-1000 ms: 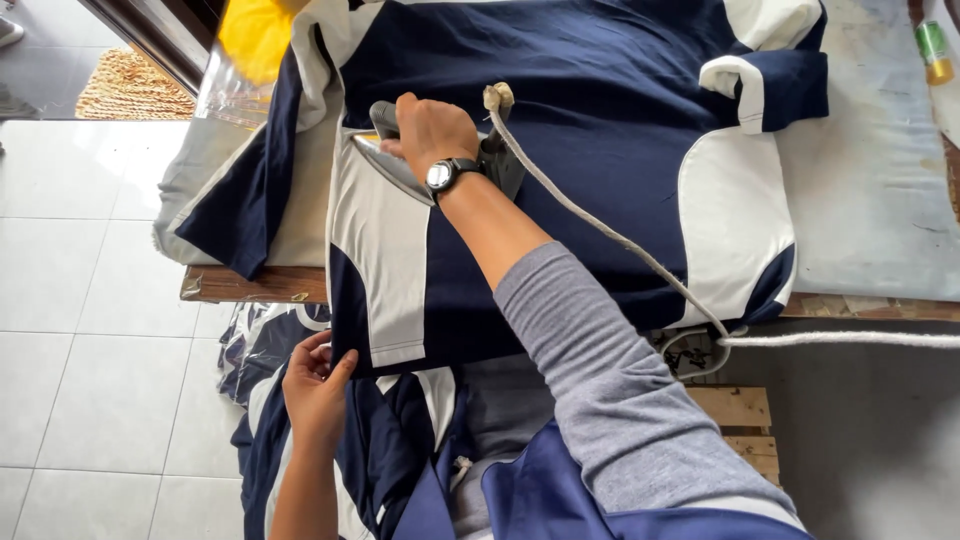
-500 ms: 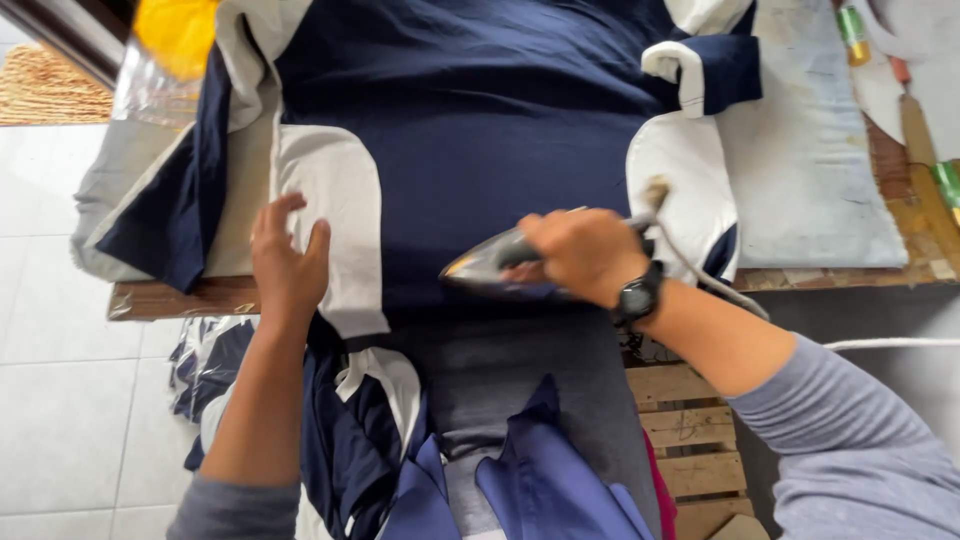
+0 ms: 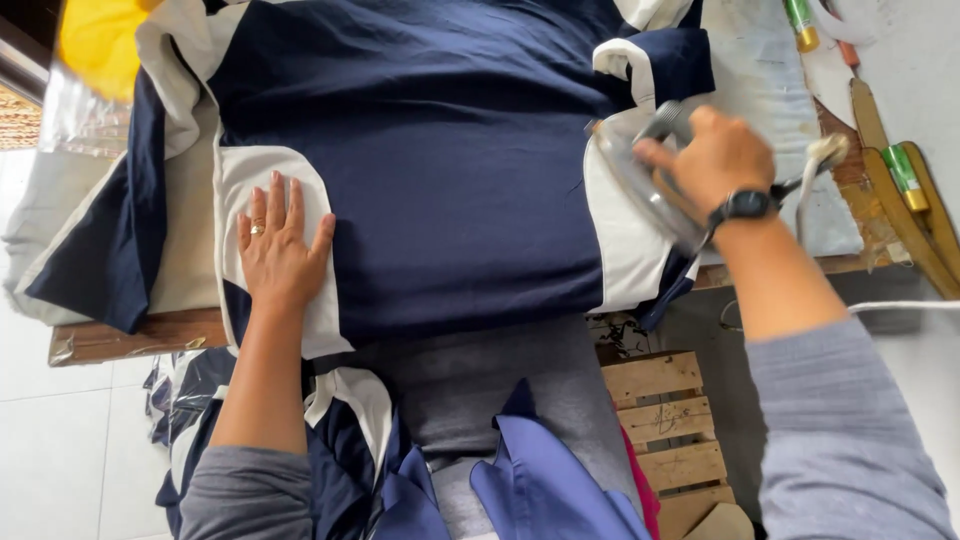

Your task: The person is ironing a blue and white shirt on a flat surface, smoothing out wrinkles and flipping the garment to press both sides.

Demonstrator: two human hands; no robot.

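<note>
A navy shirt [image 3: 450, 170] with white side panels lies spread over a padded table [image 3: 770, 90]. My left hand [image 3: 278, 250] rests flat, fingers apart, on the shirt's left white panel and pins it down. My right hand [image 3: 715, 160] grips the handle of a metal clothes iron [image 3: 640, 180], which sits on the shirt's right white panel near the table's front edge. A watch is on my right wrist. The iron's white cord [image 3: 900, 307] trails off to the right.
More navy and white garments [image 3: 200, 400] hang below the table's wooden front edge. A wooden crate [image 3: 665, 420] stands by my legs. Yellow cloth [image 3: 95, 40] lies at the far left corner. Small green and yellow bottles [image 3: 905, 175] sit at the right.
My right hand has slid the iron from the shirt's left side across to the right white panel. My left hand came up from below the table and pressed flat on the left panel.
</note>
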